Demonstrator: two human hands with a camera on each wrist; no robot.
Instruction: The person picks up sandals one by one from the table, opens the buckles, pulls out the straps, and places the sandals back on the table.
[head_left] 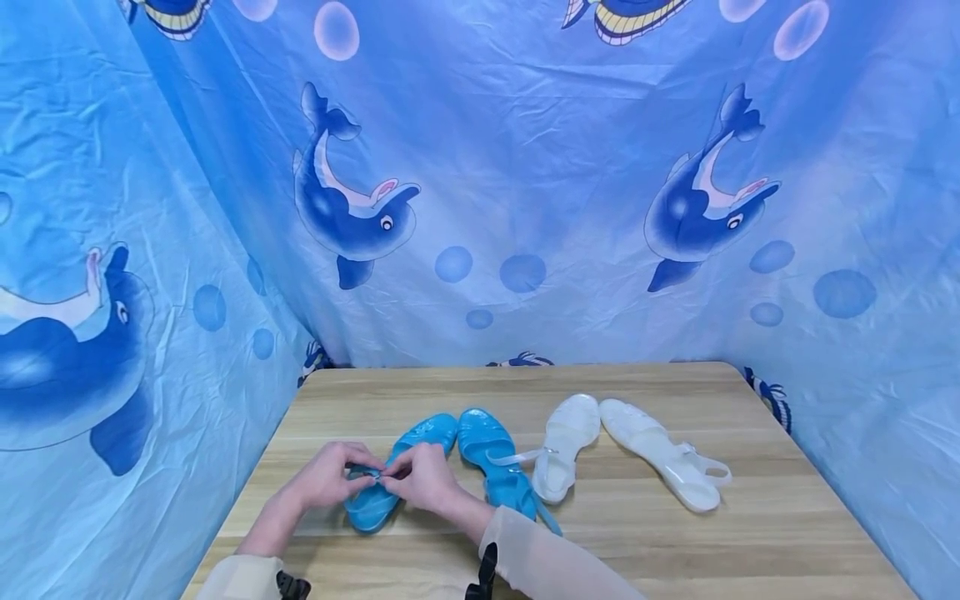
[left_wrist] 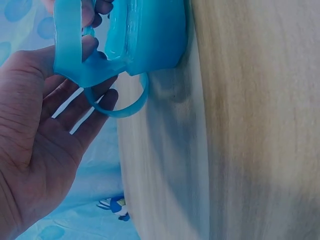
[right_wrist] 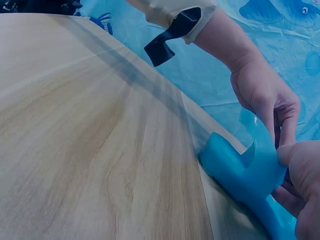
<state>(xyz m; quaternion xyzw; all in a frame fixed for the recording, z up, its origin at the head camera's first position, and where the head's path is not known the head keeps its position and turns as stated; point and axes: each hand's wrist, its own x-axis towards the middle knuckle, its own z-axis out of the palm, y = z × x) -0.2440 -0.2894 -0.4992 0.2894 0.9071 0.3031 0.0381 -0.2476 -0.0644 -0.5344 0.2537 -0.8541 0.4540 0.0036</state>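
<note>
Lying near the held sandal (head_left: pixel 371 508): blue sandal (head_left: pixel 498 482), white sandals (head_left: pixel 573 427).

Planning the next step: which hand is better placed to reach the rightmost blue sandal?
Probably the right hand: it is nearer that sandal than the left hand, though both are busy.

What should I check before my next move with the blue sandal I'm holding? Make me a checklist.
1. Left hand gripping: ok, its fingertips pinch at the strap.
2. Right hand gripping: ok, it pinches there too, close beside the left.
3. Blue sandal supported: ok, it rests on the table.
4. Strap fastened: cannot tell, your fingers cover the join.
5. White sandals clear of both hands: ok, they lie off to the right.
6. Other blue sandal fully visible: not ok, your right arm hides part of it.
</note>
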